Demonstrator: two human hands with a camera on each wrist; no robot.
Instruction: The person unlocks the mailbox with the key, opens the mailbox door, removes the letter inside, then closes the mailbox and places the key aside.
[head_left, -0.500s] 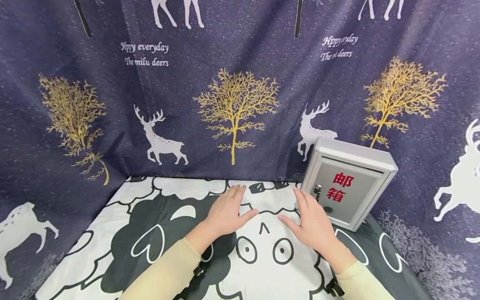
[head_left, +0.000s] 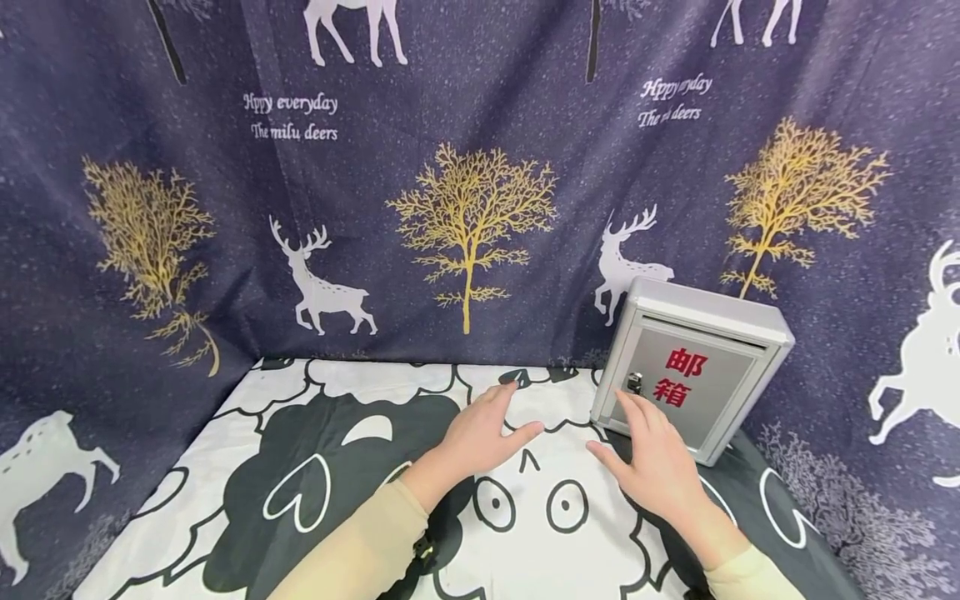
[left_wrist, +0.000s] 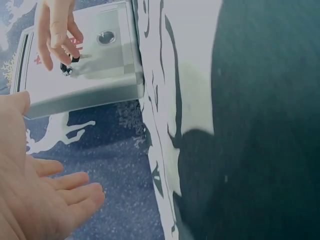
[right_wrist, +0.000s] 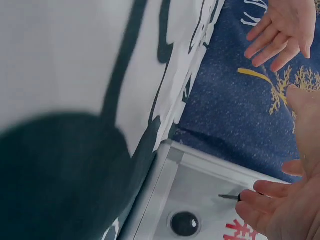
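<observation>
A silver metal mailbox (head_left: 693, 333) with red characters stands tilted at the right, near the back of the cloth-covered surface. Its door has a small lock (head_left: 634, 382) near the left edge. In the right wrist view a key (right_wrist: 229, 197) and a round dark window (right_wrist: 185, 223) show on the door. My right hand (head_left: 652, 462), fingers extended and thumb apart, hovers before the mailbox's lower left corner and overlaps it in the head view. Left of it, my left hand (head_left: 480, 437) hangs over the cloth with fingers extended, holding nothing. Its palm faces the right hand.
A white and dark cloth (head_left: 300, 500) printed with cartoon sheep covers the surface. Behind it hangs a dark blue curtain (head_left: 480, 108) with deer and golden trees, which also closes off both sides. The mailbox stands close against this curtain.
Both hands have shifted to the right and slightly back toward me, staying apart from each other. The mailbox has not moved.
</observation>
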